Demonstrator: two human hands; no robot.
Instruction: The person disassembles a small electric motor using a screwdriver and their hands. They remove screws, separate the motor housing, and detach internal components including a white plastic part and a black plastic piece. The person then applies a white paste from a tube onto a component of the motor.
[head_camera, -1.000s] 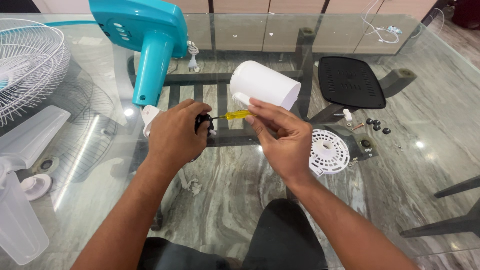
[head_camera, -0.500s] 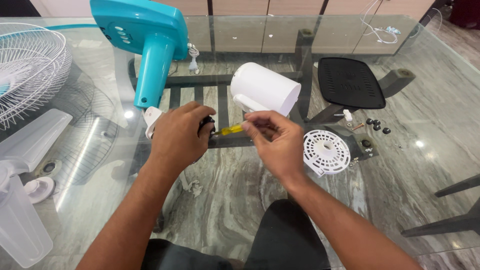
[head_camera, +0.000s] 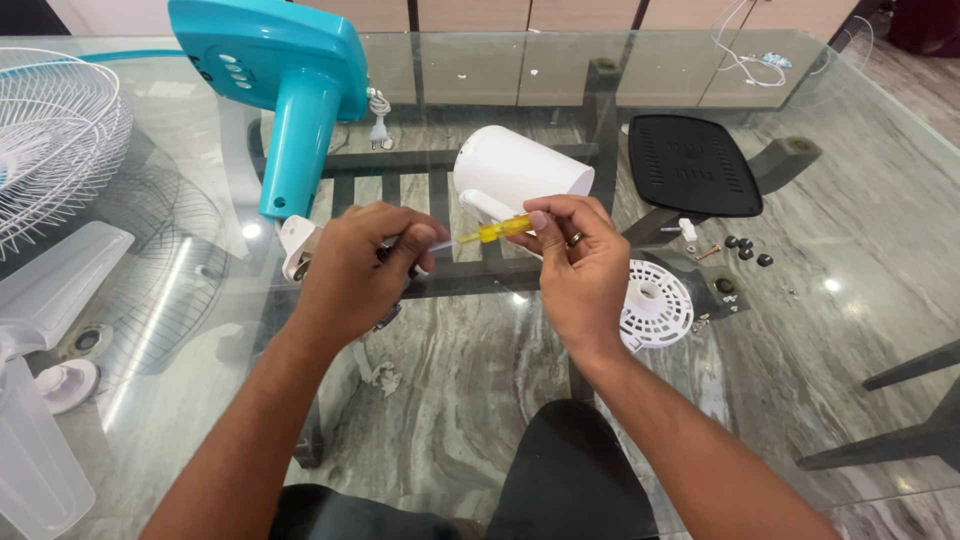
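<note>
Centrally, over the glass table (head_camera: 800, 330), the right hand (head_camera: 585, 275) is pinching a small screwdriver (head_camera: 490, 232) by its translucent yellow handle, thumb and fingers closed together around it; the tool is pointing leftward into the left hand (head_camera: 355, 270), whose fingers are curling shut on a small dark part that is mostly hidden, with a white fitting (head_camera: 297, 247) showing just beside the knuckles; the screwdriver is likely handling as a light, stiff, smooth-sided thing, so a fingertip grip at the handle's middle is suiting it best; the concealed part is probably small and easily dropped; behind the hands a white cylindrical housing (head_camera: 520, 175) is lying on its side, a teal fan base (head_camera: 280, 70) is standing at upper left, and a white round vented cover (head_camera: 655, 305) is resting near the right wrist.
</note>
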